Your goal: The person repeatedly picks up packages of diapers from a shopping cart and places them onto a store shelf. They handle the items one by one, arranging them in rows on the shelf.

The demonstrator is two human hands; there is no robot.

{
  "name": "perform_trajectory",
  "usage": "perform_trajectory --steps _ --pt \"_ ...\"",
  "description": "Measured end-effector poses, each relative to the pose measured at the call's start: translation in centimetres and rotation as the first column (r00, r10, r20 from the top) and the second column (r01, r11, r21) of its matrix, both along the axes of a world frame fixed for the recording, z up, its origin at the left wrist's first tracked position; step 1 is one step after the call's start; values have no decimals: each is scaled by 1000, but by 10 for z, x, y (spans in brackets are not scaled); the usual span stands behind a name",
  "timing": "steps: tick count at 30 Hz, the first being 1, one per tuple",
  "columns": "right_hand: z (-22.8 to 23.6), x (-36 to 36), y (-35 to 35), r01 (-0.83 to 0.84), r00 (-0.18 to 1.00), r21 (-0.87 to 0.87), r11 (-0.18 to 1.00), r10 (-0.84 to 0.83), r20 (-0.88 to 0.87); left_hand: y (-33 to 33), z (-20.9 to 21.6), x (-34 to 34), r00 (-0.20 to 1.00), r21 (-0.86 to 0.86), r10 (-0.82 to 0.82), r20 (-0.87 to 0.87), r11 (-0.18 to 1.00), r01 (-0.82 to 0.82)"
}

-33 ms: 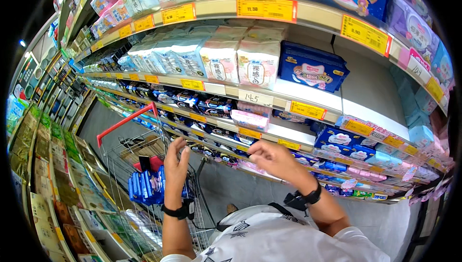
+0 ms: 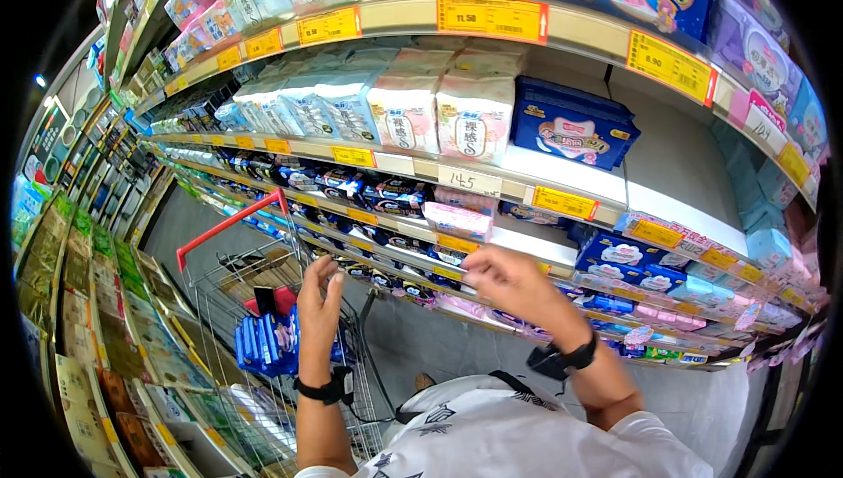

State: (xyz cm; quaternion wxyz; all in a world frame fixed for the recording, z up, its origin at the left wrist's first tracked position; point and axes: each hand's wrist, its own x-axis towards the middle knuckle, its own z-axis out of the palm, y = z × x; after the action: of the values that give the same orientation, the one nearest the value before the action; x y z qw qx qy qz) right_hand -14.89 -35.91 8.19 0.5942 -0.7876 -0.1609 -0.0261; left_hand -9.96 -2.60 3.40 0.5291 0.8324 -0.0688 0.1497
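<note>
My left hand [image 2: 320,298] is raised over the near side of a shopping cart [image 2: 208,241]. Its thumb and fingers stand apart, holding nothing. Blue packs [image 2: 266,344] lie in the cart beside my left forearm. My right hand [image 2: 509,280] hovers in front of the lower shelves, loosely bent and slightly smeared by motion, with nothing visible in it. Nearest to it on the shelf is a pink soft pack [image 2: 457,220]. Higher up stand pale soft packs of sanitary pads [image 2: 475,118] and, to their right, a stack of dark blue packs [image 2: 574,123].
Shelves with yellow price tags [image 2: 492,17] run along the front and right. On the left, another rack [image 2: 123,337] holds flat packaged goods. Inside the cart, a cardboard box [image 2: 268,274] and a dark flat object [image 2: 263,301] are visible. Grey floor [image 2: 404,337] shows between cart and shelves.
My right hand has shifted slightly to the right. My left hand, the cart and the packs look nearly the same.
</note>
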Motion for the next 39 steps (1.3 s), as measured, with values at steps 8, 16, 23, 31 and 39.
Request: perform_trajectory --steps 8,16,23,31,39 --pt "138 59 -114 728 685 -582 362 -369 628 5 -8 11 990 42 -138 4 990 138" --pt "151 104 -146 427 841 -899 95 -408 356 -34 -20 31 887 45 -447 -115 890 454" --pt "165 91 -178 447 828 -879 164 -447 338 -21 -38 33 855 57 -484 -187 863 502" --pt "171 160 -170 686 673 -527 501 -713 197 -1 -49 31 840 60 -482 -249 858 510" --pt "125 240 -213 579 815 -510 636 -481 325 8 -54 18 830 51 -462 -312 865 500"
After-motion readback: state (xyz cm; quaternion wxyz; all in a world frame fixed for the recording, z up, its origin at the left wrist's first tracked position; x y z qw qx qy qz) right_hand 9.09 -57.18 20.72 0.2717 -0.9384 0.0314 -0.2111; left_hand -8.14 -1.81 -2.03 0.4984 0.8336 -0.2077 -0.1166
